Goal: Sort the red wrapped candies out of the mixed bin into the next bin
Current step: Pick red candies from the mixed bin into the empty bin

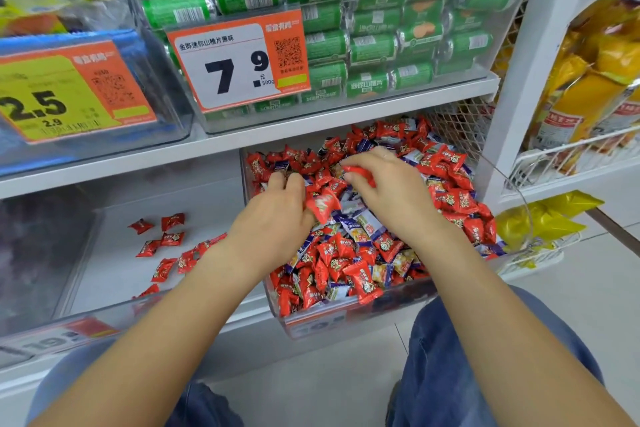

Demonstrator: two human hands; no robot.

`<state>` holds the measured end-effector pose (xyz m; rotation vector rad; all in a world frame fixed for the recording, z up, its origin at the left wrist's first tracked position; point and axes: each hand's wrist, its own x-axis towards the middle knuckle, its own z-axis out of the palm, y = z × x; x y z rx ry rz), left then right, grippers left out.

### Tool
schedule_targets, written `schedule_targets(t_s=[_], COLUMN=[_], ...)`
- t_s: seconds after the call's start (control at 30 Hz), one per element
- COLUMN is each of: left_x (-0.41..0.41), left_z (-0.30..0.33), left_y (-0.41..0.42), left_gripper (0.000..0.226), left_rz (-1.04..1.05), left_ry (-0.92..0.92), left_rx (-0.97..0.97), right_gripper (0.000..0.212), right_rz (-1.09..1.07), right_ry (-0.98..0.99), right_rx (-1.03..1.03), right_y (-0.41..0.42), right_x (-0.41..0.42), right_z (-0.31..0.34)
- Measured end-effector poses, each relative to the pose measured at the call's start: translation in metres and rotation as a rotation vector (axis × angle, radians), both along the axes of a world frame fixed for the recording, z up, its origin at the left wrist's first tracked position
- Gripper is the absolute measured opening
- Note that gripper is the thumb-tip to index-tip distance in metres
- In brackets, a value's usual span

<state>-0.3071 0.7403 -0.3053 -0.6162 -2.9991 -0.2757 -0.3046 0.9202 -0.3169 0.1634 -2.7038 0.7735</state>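
A: What's nearest to the camera?

B: Knees in blue jeans (pixel 460 367) over a pale tiled floor (pixel 588 288), then two bare forearms reaching forward into the lower shelf.

A: And the hands?

B: Both are in the mixed bin (pixel 346 317), a clear bin heaped with red wrapped candies (pixel 360 282) and blue-and-white ones (pixel 349 224). The left hand (pixel 277 215) has its fingers curled down into the pile, with a red candy (pixel 322 204) held against its thumb side. The right hand (pixel 384 184) is curled too, pinching another red piece (pixel 358 173) between thumb and fingertips.

A: Where is the sorted lot?

B: In the next bin (pixel 104 315), just to the left of the mixed one on the same shelf. A dozen or so sorted red candies (pixel 171 239) lie scattered on its pale bottom, well apart from one another. Its front carries a blurred price label (pixel 62 340).

A: Farther back?

B: A white shelf board (pixel 311 125) runs above both bins. On it stands a clear box of green rolled snack packs (pixel 374 48) with an orange-and-white price tag (pixel 239 61) reading 7.9. Left of that, a yellow-and-orange tag (pixel 69 94) reads 2.5. To the right, a white wire rack (pixel 561 156) holds yellow bags (pixel 595 80).
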Motion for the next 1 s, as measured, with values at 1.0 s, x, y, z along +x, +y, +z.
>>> schedule_targets(t_s=[1.0], left_x=[0.021], left_z=[0.011], left_y=[0.0], left_gripper=[0.017], left_rz=[-0.129], left_ry=[0.036], left_rx=[0.3], right_gripper=[0.033], right_rz=[-0.052], right_ry=[-0.22], right_rx=[0.02], right_y=[0.033], right_x=[0.067], right_z=[-0.017])
